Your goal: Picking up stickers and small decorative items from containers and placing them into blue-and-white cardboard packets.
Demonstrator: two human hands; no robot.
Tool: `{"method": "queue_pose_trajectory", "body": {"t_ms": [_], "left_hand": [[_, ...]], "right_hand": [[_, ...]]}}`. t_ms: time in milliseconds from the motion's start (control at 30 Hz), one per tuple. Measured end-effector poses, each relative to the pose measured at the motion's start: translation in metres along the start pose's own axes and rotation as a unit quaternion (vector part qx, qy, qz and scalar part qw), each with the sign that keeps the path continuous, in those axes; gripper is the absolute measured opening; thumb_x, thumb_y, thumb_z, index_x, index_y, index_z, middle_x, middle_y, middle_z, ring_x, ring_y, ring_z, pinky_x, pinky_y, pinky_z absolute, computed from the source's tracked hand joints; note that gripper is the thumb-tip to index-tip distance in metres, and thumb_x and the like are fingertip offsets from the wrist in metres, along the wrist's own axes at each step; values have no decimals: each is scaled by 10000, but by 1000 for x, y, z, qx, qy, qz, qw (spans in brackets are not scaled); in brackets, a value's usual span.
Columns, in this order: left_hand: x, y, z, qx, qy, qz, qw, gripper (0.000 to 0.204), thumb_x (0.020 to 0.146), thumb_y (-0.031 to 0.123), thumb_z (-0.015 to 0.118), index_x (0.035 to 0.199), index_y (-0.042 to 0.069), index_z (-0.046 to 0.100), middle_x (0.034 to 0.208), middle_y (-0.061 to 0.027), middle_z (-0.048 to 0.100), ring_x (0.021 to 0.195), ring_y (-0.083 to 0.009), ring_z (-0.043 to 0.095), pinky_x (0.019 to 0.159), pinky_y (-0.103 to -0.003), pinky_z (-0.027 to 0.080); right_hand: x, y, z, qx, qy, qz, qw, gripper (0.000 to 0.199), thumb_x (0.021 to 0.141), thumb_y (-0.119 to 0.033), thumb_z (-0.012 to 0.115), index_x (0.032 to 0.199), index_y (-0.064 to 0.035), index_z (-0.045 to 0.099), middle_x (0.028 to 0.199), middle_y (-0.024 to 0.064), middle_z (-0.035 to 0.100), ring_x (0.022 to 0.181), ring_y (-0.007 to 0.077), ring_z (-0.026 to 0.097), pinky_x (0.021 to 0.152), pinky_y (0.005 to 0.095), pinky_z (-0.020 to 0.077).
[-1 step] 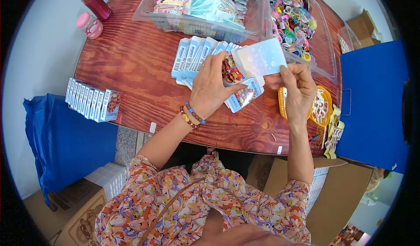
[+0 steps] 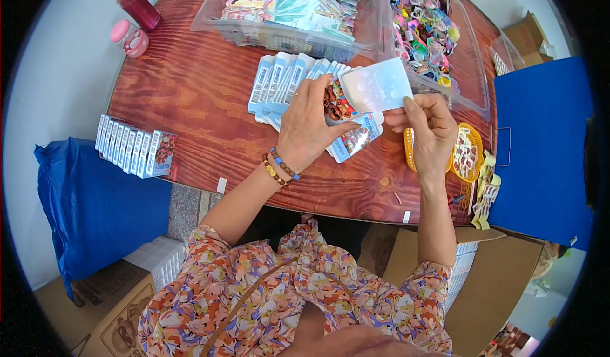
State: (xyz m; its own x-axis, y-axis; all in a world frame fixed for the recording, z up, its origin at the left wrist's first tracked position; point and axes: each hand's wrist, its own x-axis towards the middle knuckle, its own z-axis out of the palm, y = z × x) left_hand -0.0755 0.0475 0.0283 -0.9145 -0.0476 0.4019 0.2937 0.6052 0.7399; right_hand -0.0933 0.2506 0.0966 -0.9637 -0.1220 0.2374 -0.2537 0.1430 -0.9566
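Observation:
My left hand (image 2: 305, 125) grips a small light-blue carton (image 2: 337, 101) with a cartoon print, thumb on the near side and fingers over the far side. A pale blue card (image 2: 380, 85) with white spots meets the carton's right end. Its lower right corner is pinched by my right hand (image 2: 429, 134). Whether the card's left edge is inside the carton, I cannot tell. Beneath the carton lies another printed carton (image 2: 356, 142). Beyond my left hand, several flat-looking blue-and-white cartons (image 2: 274, 85) overlap in a fan.
Filled cartons (image 2: 135, 146) stand in a row at the table's left edge. At the back are a clear bin (image 2: 286, 38) of cards and a tray (image 2: 473, 96) of colourful trinkets. A yellow basket (image 2: 467, 154) is right of my right hand. Two jars, one red (image 2: 138, 6), stand far left.
My right hand and the pale blue card have shifted slightly left, closer to the carton. My left hand is almost unmoved.

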Motion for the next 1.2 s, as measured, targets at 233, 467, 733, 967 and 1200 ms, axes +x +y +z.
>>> {"method": "queue_pose_trajectory", "body": {"t_ms": [233, 467, 733, 967, 1200], "left_hand": [[6, 8, 21, 33, -13, 93, 995, 883, 658, 368, 887, 1352, 38, 451, 1141, -155, 540, 1046, -367, 569, 816, -442, 522], [16, 15, 33, 19, -54, 67, 996, 885, 681, 346, 878, 1382, 20, 445, 1123, -168, 554, 1022, -355, 585, 808, -437, 514], [-2, 20, 63, -73, -102, 111, 986, 950, 665, 321, 891, 1435, 18, 423, 1233, -179, 561, 1132, -370, 561, 931, -449, 492], [-11, 4, 57, -125, -167, 94, 973, 1023, 588, 187, 920, 1463, 18, 418, 1259, -178, 553, 1101, -357, 581, 891, -432, 520], [-7, 7, 58, -141, -191, 79, 968, 1026, 596, 226, 928, 1457, 1, 419, 1257, -187, 553, 1085, -364, 588, 891, -427, 517]], "right_hand": [[0, -3, -24, -327, -131, 111, 929, 185, 944, -90, 677, 1093, 16, 650, 789, 31, 675, 642, 65, 581, 581, 219, 474], [18, -22, -62, -268, 30, 13, 963, 247, 924, -105, 693, 1144, 5, 674, 942, 50, 699, 776, 82, 605, 706, 228, 479], [142, 85, -192, -486, 20, 3, 874, 223, 911, -138, 658, 1071, 10, 700, 981, 120, 734, 865, 210, 703, 769, 330, 528], [203, 116, -203, -622, -134, 190, 748, 220, 826, -224, 679, 963, -59, 727, 918, 159, 733, 810, 276, 712, 727, 406, 540], [211, 140, -233, -512, -134, 213, 821, 163, 887, -143, 617, 925, -4, 694, 829, 133, 706, 682, 220, 695, 586, 368, 544]]}}
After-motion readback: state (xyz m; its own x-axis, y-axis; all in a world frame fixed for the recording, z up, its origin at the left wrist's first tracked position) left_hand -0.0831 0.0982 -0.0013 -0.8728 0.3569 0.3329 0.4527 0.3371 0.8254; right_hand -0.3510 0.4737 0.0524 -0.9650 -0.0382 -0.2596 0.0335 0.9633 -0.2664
